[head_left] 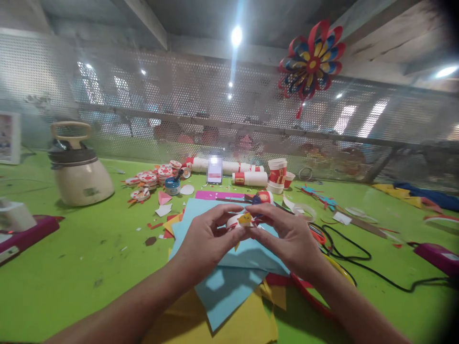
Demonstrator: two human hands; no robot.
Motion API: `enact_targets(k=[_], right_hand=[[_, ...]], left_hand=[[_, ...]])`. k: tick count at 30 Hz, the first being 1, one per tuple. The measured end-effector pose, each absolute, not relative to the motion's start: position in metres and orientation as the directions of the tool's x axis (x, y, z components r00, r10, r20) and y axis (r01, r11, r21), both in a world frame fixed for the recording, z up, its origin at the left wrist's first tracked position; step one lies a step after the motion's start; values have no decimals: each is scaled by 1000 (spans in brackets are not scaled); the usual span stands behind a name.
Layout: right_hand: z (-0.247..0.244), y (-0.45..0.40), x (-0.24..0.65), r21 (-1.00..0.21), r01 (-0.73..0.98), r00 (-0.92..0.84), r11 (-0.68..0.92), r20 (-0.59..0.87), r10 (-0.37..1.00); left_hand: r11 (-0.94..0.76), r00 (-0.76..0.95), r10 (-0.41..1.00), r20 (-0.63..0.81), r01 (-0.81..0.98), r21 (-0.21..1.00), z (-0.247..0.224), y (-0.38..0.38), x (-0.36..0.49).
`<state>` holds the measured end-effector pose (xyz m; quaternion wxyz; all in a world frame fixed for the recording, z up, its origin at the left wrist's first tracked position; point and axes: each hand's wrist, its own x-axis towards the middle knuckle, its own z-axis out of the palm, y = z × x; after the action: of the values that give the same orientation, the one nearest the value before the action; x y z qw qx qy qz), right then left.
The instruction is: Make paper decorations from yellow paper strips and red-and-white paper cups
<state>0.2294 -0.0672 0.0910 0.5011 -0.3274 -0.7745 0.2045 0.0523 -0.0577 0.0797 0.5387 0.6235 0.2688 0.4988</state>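
Observation:
Both hands hold a small white and red paper piece point(234, 221) with a yellow paper bit point(245, 219) on its near side. My left hand point(207, 235) grips it from the left, fingers curled over the top and thumb below. From the right, my right hand point(287, 234) pinches it between thumb and fingers. Light blue paper sheets point(229, 291) lie beneath the hands, with yellow sheets point(247, 320) under them. Just behind the hands a red and white paper cup piece point(265, 197) rests on its side.
A kettle point(81, 177) and finished paper crafts point(147, 177) stand left. Behind are a blue jar point(172, 186), a phone point(214, 171), paper cups point(277, 174) and a cup stack lying down point(250, 179). Black cables point(358, 258) and a purple power strip point(435, 258) lie right.

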Motion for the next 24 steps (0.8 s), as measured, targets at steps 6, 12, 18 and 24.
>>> enact_targets(k=[6,12,18,24], right_hand=[[89,-62,234,-834,103,-315,541,489,814],[89,-58,239,-891,3,-324,454,429,843],[90,-58,244,-889,33,-338,458,421,842],[97,-59,245,-862,-3,-418,506,461,783]], left_hand=[[-246,409,847,339,-262,933,83,-60,54],[-262,477,795,375,-287,921,86,-59,49],[-70,573,747,338,-438,896,87,-58,43],[120,713,646,273,-449,886,83,-56,41]])
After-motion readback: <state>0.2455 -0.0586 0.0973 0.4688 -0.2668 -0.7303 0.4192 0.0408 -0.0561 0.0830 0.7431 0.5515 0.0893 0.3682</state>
